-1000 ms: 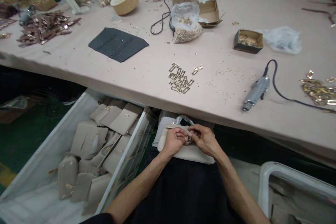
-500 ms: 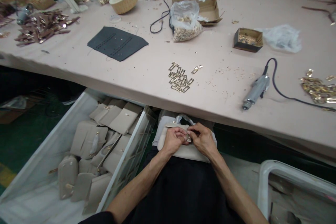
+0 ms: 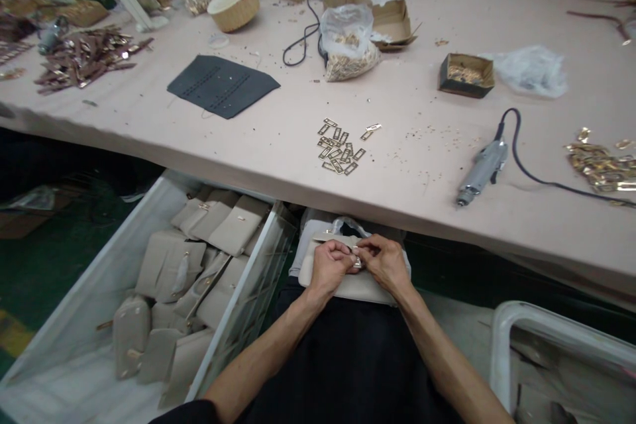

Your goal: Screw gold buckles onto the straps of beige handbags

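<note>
A beige leather bag piece lies on my lap just below the table edge. My left hand and my right hand rest on it, fingertips pinched together around a small metal fitting at its top middle. Both hands are closed in a pinch; the fitting is mostly hidden by the fingers. On the table straight ahead lies a small heap of gold rectangular buckles.
An electric screwdriver with a black cord lies right. A dark leather panel, a bag of gold parts and a small box sit farther back. A clear bin of beige pieces stands left; a white bin rim right.
The hands stay pinched at the same spot on the beige piece, with only small finger shifts. The view has drifted slightly.
</note>
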The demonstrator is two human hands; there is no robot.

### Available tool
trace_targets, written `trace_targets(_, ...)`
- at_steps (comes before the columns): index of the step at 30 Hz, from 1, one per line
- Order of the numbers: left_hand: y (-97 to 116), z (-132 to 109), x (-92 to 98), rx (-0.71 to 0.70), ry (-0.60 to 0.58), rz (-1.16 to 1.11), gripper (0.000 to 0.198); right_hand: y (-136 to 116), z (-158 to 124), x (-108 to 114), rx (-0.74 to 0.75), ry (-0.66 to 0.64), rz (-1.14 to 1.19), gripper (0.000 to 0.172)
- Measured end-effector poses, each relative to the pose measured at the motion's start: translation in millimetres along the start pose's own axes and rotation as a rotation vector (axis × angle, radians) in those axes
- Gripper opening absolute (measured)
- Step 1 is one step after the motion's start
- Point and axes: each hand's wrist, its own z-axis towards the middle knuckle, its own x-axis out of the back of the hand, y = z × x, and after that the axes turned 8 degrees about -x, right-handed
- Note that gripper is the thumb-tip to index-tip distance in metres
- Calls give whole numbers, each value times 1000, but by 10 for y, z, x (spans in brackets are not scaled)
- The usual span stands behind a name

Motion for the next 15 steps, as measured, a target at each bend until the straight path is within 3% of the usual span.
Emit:
trace_targets(5,-27,-45,-60,-13,65,8,39,35,-64,-20,44,35,-21,11)
trace_targets(9,16,-73,-96,100,125,4,36,81,-111,-25,122,74,-49,11)
trace_targets(15,90,-47,-70,241,87,-23,25,126,-130,-24,169,67,-38,10)
